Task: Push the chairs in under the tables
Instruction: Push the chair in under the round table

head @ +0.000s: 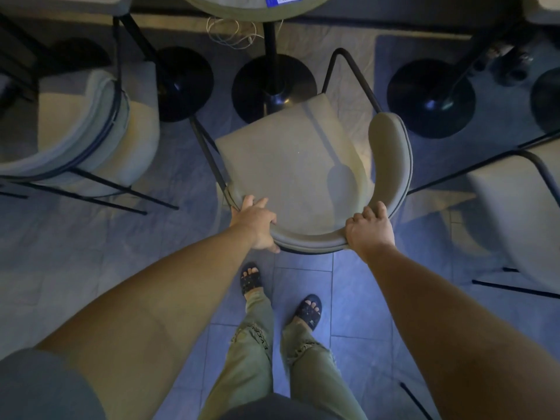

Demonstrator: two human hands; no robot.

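L hand: clamped on chair backrest, left end
R hand: clamped on backrest, right side
Table: just ahead of chair

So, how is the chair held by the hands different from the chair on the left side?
The held chair has both hands on its curved backrest, left hand and right hand; nobody touches the left chair. The held chair's seat shows whole, reaching the round table's black base; the left chair is cut off by the picture's edge. Both have pale cushions and thin black metal legs.
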